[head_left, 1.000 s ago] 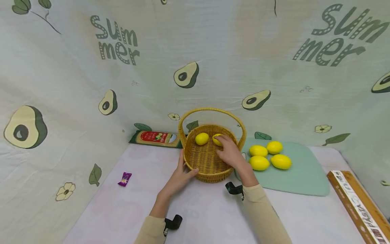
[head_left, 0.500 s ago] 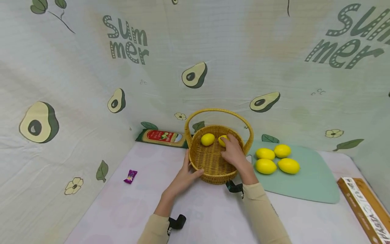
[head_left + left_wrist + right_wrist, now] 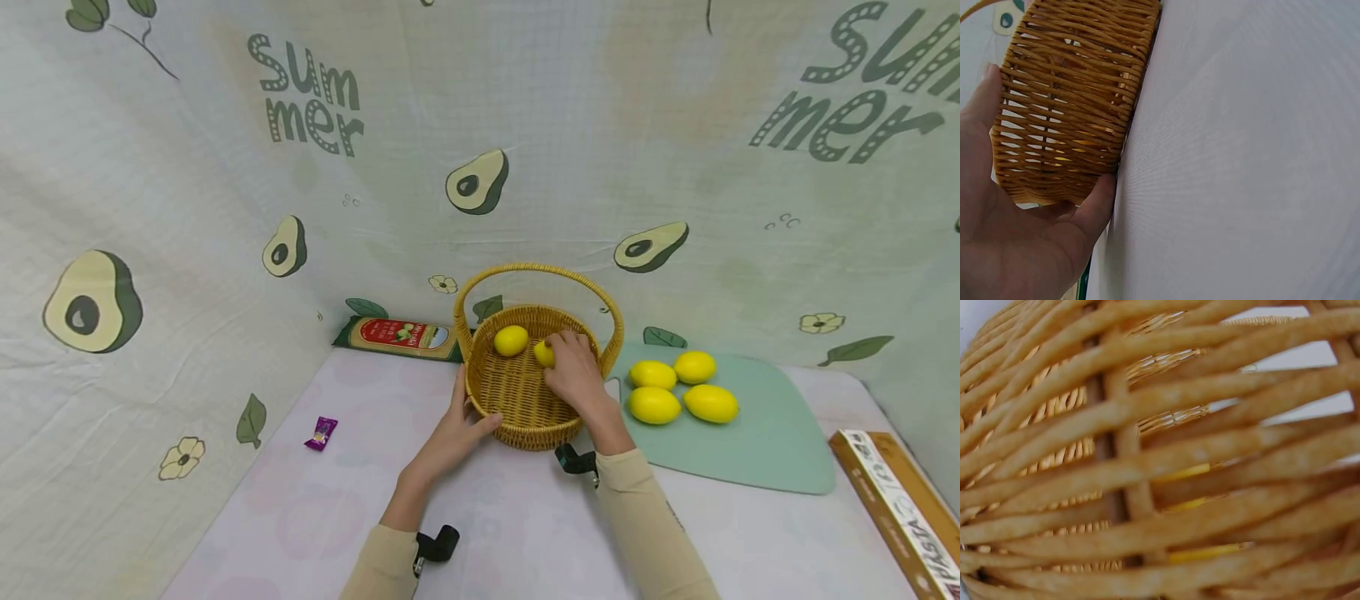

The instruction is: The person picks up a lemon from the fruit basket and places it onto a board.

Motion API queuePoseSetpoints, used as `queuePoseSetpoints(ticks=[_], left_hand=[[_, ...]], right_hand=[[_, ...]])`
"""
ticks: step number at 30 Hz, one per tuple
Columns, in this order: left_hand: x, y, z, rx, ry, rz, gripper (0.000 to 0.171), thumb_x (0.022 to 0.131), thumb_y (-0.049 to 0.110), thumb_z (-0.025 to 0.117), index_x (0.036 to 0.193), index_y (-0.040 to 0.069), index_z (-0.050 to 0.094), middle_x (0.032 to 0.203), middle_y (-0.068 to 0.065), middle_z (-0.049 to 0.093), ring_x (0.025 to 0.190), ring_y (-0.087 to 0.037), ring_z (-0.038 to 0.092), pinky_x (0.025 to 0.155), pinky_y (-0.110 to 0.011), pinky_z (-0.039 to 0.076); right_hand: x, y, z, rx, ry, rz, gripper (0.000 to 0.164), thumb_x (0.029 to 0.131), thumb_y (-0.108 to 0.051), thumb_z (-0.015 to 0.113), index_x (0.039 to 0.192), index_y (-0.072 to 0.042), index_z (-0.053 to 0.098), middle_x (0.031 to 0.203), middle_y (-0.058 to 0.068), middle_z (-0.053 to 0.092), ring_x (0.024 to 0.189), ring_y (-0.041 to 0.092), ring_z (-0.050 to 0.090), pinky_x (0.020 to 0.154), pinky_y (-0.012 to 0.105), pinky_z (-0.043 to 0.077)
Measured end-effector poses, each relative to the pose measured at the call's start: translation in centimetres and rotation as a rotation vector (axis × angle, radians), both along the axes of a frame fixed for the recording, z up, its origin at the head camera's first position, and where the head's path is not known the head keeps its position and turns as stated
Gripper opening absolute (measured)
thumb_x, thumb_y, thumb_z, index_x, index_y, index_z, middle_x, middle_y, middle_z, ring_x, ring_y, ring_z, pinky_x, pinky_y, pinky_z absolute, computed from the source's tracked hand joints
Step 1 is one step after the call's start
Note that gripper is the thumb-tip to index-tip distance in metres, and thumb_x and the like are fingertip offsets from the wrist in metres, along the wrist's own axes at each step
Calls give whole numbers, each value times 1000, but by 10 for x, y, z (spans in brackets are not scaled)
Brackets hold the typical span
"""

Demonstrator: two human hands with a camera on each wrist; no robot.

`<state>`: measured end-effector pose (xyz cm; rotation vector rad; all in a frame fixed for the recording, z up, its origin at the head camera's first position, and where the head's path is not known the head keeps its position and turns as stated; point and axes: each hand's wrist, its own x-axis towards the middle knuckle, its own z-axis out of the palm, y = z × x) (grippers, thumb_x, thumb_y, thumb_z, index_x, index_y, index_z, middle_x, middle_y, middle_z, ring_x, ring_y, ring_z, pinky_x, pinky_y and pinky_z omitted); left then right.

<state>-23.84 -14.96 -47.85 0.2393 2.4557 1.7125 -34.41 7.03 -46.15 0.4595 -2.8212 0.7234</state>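
A yellow wicker basket (image 3: 517, 398) with a tall arched handle stands near the back cloth. My left hand (image 3: 448, 440) grips its near left side, the thumb on the rim. In the left wrist view, that hand (image 3: 1022, 244) spreads thumb and fingers around the woven wall (image 3: 1072, 100). Inside the basket, my right hand (image 3: 577, 377) holds a yellow lemon (image 3: 543, 355), mostly covered by the fingers. Another lemon (image 3: 511, 341) lies at the back left of the basket. The wicker (image 3: 1116, 412) fills the right wrist view, with yellow glimpsed through its gaps; the right hand's grip is hidden there.
Several lemons (image 3: 654, 406) rest on a pale green mat (image 3: 765, 450) right of the basket. Behind at left lies a green-and-tan packet (image 3: 401, 335). A small purple wrapped sweet (image 3: 321, 434) is at left, and a long pasta box (image 3: 892, 500) at far right.
The head view has shifted slightly. Inside the basket, the right hand and its lemon have moved a little toward the near side. The left hand stays on the basket.
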Motion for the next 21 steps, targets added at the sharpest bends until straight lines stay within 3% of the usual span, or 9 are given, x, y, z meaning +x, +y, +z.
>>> queuePoseSetpoints(ticks=[3, 12, 21], left_hand=[[-2, -1, -4, 14, 1, 7, 100, 85, 38, 64, 143, 42, -17, 158, 0, -3, 140, -37, 21, 110, -57, 24], [-14, -4, -30, -14, 48, 40, 98, 83, 47, 64, 142, 48, -15, 157, 7, 2, 140, -34, 25, 109, -57, 26], [-15, -4, -31, -10, 37, 38, 97, 83, 47, 64, 138, 53, -16, 157, 5, 0, 140, -35, 25, 108, -58, 26]], right_hand=[[1, 0, 1, 20, -3, -3, 45, 79, -5, 56, 124, -6, 54, 126, 14, 50, 117, 35, 39, 93, 48, 38], [18, 1, 7, 120, -167, 77, 47, 82, -6, 57, 129, -11, 55, 135, 16, 48, 125, 35, 44, 99, 50, 40], [31, 4, 15, 134, -162, 114, 44, 81, -10, 61, 124, -12, 59, 121, 9, 62, 107, 25, 58, 83, 43, 48]])
